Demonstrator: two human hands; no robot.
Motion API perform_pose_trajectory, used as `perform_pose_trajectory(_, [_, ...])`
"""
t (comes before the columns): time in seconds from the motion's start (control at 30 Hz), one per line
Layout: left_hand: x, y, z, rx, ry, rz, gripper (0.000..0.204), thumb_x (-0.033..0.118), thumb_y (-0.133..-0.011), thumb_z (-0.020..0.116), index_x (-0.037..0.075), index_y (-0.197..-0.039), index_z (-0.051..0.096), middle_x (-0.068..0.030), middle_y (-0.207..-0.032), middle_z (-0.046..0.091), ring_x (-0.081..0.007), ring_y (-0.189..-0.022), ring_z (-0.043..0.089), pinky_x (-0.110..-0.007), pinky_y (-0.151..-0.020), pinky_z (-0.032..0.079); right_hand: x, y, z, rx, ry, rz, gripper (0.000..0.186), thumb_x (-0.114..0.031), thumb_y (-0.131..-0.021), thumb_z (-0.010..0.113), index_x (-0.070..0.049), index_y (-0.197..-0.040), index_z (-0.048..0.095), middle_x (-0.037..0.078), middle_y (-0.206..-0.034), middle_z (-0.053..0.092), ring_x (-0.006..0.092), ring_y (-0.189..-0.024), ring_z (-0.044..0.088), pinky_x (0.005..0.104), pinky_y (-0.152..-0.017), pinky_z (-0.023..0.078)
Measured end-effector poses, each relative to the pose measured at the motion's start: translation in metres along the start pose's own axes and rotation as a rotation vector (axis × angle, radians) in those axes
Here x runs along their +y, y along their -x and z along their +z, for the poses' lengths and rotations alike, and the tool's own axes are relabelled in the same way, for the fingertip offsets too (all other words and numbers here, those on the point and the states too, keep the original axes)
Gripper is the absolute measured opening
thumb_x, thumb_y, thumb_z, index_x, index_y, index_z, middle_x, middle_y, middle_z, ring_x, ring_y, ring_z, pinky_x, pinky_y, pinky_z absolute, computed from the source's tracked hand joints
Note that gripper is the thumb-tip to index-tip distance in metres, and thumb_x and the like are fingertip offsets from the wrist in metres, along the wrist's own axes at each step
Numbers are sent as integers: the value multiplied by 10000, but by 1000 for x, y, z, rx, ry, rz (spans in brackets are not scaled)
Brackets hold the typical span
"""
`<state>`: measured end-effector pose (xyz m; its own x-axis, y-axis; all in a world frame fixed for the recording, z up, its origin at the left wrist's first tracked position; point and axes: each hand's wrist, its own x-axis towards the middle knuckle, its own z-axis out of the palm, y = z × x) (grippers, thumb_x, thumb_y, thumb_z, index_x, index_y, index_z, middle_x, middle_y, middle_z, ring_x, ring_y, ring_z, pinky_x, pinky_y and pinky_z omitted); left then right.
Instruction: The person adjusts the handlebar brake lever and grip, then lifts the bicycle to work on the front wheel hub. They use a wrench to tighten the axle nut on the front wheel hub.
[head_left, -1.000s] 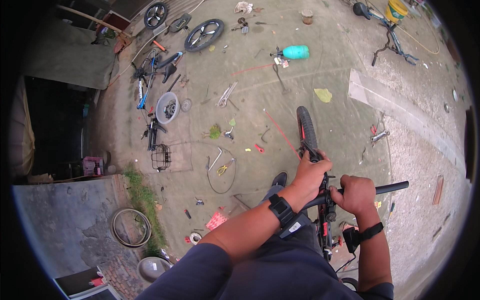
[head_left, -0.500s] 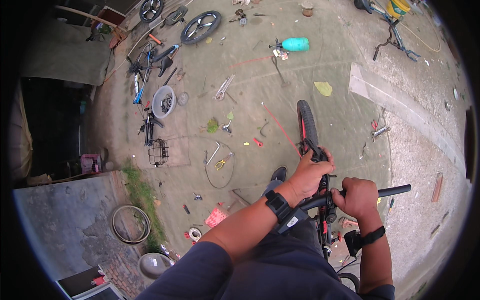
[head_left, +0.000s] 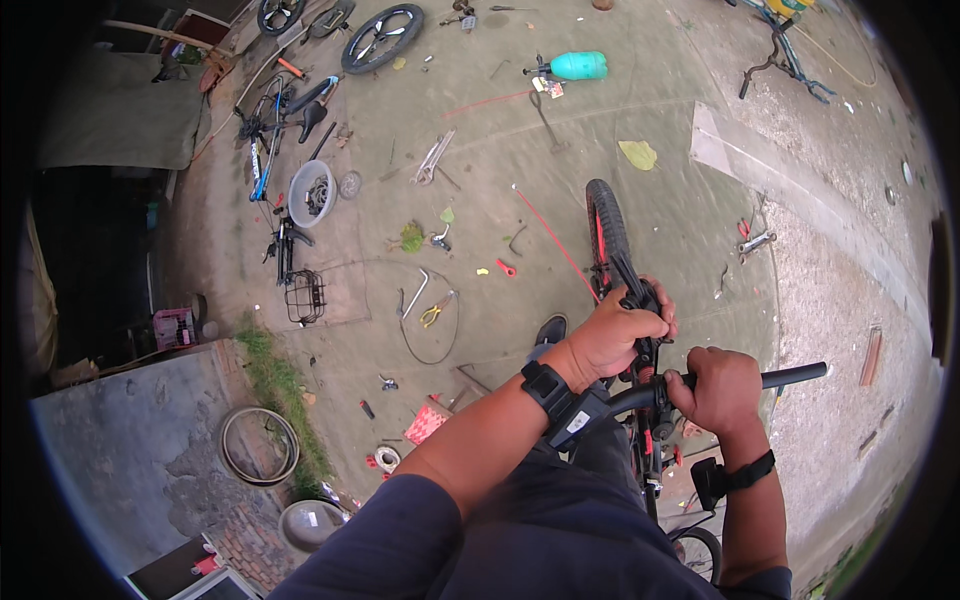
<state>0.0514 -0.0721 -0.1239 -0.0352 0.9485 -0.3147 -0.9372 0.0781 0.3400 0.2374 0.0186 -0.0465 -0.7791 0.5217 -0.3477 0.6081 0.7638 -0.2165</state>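
Note:
A black bicycle with a red-striped front wheel (head_left: pixel 606 222) stands below me, its front tyre pointing away. My left hand (head_left: pixel 625 330) is closed on a black part at the top of the front fork, beside the tyre; its exact grip is partly hidden. My right hand (head_left: pixel 722 390) grips the black handlebar (head_left: pixel 795 374) just right of the stem. My left forearm crosses over the bar's left side. A shoe (head_left: pixel 552 330) shows left of the bike. A thin red rod (head_left: pixel 550 235) lies on the ground left of the wheel.
Around me lie a blue bicycle frame (head_left: pixel 262 150), loose wheels (head_left: pixel 382 40), a basin of parts (head_left: pixel 310 195), a wire basket (head_left: pixel 305 298), pliers (head_left: pixel 438 310), spanners (head_left: pixel 435 157), a teal jug (head_left: pixel 578 66) and another frame (head_left: pixel 786 60). A low wall (head_left: pixel 120 450) borders the lower left.
The ground and objects have shifted up and slightly left in view. My left hand has moved slightly up along the front of the bike; my right hand keeps its grip.

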Motion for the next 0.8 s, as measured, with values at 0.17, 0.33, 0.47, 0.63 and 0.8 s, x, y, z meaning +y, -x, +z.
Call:
perform_pose_trajectory(0.17, [-3, 6, 8, 130, -64, 19, 228, -6, -900, 678, 95, -1082, 585, -48, -1018, 655, -198, -958, 669, -375, -843, 528, 3, -1, 0, 31, -16, -11, 488, -545, -852, 703, -88, -692, 642, 141, -675, 658, 377, -617, 669, 485, -577, 517])
perform_pose_trajectory(0.33, [8, 8, 18, 253, -131, 24, 186, 129, -945, 718, 95, -1077, 591, -58, -992, 665, -188, -911, 659, -364, -797, 530, 6, -3, 0, 19, -13, -8, 499, -561, -851, 698, -89, -695, 654, 148, -684, 670, 382, -633, 674, 485, -581, 519])
perform_pose_trajectory(0.47, [17, 2, 15, 350, -103, 50, 199, 184, -951, 725, 94, -1070, 592, -60, -941, 664, -173, -856, 640, -355, -762, 524, 5, -2, 0, 32, 1, -19, 485, -559, -858, 698, -100, -706, 666, 144, -688, 675, 378, -652, 683, 484, -589, 523])
perform_pose_trajectory(0.63, [35, 7, 25, 463, -110, 157, 136, 189, -1017, 628, 60, -1058, 625, -78, -1044, 683, -205, -1004, 657, -381, -868, 525, 2, 0, -2, 75, -94, -62, 428, -527, -857, 744, -100, -860, 705, 119, -770, 709, 360, -685, 699, 461, -618, 541])
perform_pose_trajectory(0.8, [32, 17, 46, 367, -35, 142, 224, 189, -984, 713, 138, -1143, 564, -19, -1132, 622, -155, -1128, 622, -375, -900, 503, -7, 1, -9, 179, -345, -76, 403, -441, -828, 827, -101, -1003, 697, 96, -838, 724, 332, -718, 710, 435, -632, 549])
